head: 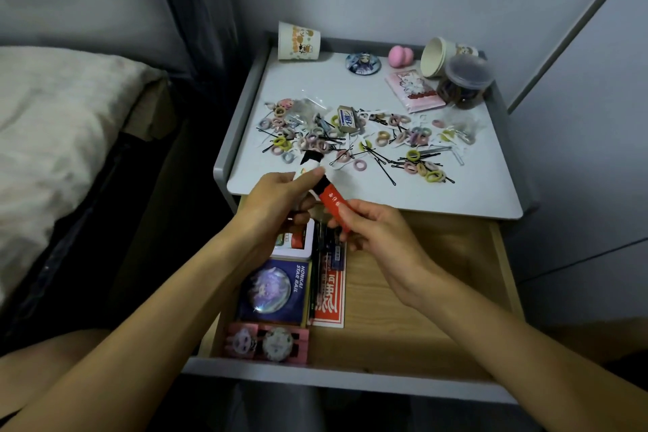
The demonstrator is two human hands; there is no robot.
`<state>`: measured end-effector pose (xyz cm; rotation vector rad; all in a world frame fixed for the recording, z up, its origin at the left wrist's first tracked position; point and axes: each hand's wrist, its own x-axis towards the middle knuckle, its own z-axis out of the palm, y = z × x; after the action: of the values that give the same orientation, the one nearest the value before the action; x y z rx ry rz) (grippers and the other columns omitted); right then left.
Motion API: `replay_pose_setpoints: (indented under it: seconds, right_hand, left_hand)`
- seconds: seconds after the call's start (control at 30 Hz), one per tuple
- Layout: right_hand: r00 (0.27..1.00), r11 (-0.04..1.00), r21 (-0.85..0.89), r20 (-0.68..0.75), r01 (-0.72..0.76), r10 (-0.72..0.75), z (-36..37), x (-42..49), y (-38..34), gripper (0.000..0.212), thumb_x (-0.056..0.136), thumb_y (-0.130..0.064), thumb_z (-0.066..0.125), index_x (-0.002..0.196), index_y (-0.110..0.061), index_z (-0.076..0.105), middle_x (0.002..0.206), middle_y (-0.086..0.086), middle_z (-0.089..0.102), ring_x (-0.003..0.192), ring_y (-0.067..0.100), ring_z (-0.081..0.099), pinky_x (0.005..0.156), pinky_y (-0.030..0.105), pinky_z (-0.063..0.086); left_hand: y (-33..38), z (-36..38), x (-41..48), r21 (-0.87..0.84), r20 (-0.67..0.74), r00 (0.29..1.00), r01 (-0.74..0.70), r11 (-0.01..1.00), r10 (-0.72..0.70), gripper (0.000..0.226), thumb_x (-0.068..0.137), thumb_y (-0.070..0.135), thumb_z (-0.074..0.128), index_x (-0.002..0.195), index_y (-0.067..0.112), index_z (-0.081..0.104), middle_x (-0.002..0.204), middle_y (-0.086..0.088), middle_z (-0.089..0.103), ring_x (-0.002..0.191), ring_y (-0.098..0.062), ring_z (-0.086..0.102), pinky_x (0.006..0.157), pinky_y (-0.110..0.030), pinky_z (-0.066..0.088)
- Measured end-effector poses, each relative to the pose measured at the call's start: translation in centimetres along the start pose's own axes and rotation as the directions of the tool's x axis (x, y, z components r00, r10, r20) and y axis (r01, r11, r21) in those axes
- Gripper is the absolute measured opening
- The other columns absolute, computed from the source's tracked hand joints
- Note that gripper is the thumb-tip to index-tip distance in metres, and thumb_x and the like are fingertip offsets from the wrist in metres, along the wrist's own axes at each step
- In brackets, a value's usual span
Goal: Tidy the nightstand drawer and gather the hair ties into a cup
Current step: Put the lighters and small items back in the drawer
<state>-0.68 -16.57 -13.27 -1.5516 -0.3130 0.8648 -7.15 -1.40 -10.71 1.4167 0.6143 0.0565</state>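
Hair ties (354,145) and hairpins (380,161) lie scattered across the middle of the nightstand top (456,182), a small box (348,120) among them. Behind them, one cup (298,41) stands at the back left, another cup (442,56) lies tipped at the back right beside a lidded jar (464,82). The open drawer (413,309) sits in front, cards (271,291) stacked along its left side. A bed (59,137) lies to the left.

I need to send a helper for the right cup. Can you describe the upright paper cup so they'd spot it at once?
Start at the grey nightstand top strewn with hair ties. Go to its back left corner: the upright paper cup stands there alone, printed with orange cartoon figures. The other paper cup lies on its side at the back right, beside a lidded clear jar.
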Motion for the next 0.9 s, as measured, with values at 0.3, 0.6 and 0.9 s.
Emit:
replay_pose_setpoints:
  seconds: [0.3,0.6,0.9]
  right_hand:
    - [0.989,0.94,-0.323,0.056,-0.11,0.135,-2.6,0.8,3.6,0.013,0.093,-0.015,0.064,0.096,-0.004,0.07,0.077,0.0,0.066,0.062,0.005,0.054,0.055,0.017,0.042]
    - [0.941,0.868,-0.373,-0.208,-0.328,0.267,-3.3,6.7,10.3,0.012,0.093,-0.005,0.063,0.095,-0.003,0.051,0.061,0.008,0.056,0.039,0.007,0.049,0.041,0.018,0.043]
    - [0.935,0.872,-0.368,-0.269,-0.322,0.231,-3.4,7.7,11.5,0.016,0.093,-0.011,0.065,0.087,-0.004,0.052,0.059,0.006,0.056,0.039,0.008,0.051,0.04,0.019,0.042]
  left_hand:
    - [-0.3,0.1,0.3,0.131,-0.147,0.987,-0.039,0.991,0.058,0.032,0.098,0.036,0.058,0.093,0.005,0.067,0.055,0.004,0.042,0.041,-0.008,0.034,0.044,-0.022,0.025]
    - [-0.1,-0.3,0.5,0.053,-0.187,0.982,0.02,0.998,-0.009,0.027,0.105,0.025,0.041,0.103,0.009,0.062,0.074,-0.006,0.059,0.05,-0.012,0.044,0.045,-0.02,0.032]
    - [-0.4,-0.4,0.8,0.103,-0.104,0.994,0.031,0.994,-0.02,0.021,0.102,0.013,0.047,0.103,-0.003,0.061,0.091,-0.021,0.071,0.057,-0.019,0.064,0.049,-0.026,0.046]
